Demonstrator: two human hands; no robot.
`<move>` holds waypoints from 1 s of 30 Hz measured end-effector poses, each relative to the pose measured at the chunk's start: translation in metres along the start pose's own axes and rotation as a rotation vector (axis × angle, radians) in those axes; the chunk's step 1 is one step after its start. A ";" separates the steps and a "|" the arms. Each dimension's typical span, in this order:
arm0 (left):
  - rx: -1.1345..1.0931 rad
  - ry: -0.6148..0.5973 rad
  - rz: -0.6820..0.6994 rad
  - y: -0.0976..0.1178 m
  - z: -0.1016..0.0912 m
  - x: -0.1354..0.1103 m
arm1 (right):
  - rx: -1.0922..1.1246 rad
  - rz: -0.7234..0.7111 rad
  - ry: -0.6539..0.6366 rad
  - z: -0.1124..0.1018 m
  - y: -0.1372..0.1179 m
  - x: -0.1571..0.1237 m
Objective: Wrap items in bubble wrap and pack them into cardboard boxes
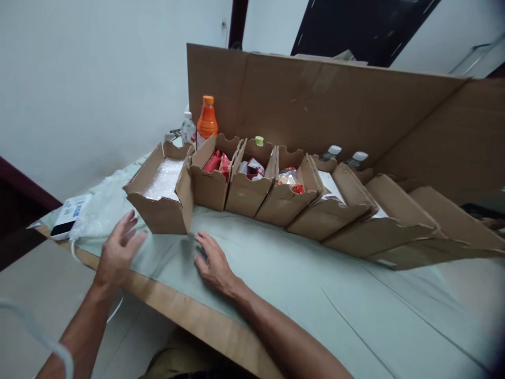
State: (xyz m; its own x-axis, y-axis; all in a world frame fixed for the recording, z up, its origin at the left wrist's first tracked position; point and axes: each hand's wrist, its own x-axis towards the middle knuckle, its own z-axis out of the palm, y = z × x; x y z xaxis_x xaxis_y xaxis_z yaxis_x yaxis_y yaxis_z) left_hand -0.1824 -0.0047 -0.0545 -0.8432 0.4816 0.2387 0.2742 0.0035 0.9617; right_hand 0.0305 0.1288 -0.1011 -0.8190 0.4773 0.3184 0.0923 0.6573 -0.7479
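At the left end of a row stands a cardboard box with bubble wrap inside it. My left hand hovers in front of its left side, fingers apart and holding nothing. Just in front of its lower right corner is my right hand, fingers loosely bent and spread, with nothing in the grasp. Neither hand seems to touch the box. To its right, another cardboard box holds red packets. Further along, one box contains small wrapped packs, and another box holds a clear-wrapped pack.
More cardboard boxes continue rightward. Behind them stand an orange bottle, a clear bottle and a tall cardboard panel. Loose bubble wrap and a white device lie left. The table's wooden edge runs nearest me.
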 end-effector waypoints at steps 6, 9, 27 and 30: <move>0.180 -0.123 -0.005 0.000 0.026 0.018 | -0.005 -0.034 0.025 0.000 0.002 -0.003; 0.194 -0.114 0.000 0.005 0.032 0.057 | -0.022 -0.042 0.036 0.001 -0.002 -0.005; 0.017 0.020 0.068 0.022 0.081 0.020 | -0.062 -0.058 -0.052 0.001 -0.011 0.004; -0.192 0.144 0.027 0.038 0.065 -0.014 | -0.048 -0.065 -0.068 -0.030 -0.029 0.002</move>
State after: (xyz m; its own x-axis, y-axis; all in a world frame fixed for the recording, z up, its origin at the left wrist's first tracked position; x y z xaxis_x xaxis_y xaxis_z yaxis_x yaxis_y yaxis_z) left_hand -0.1297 0.0458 -0.0306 -0.8976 0.3497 0.2682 0.2160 -0.1814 0.9594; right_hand 0.0428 0.1279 -0.0614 -0.8604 0.3935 0.3240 0.0636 0.7136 -0.6977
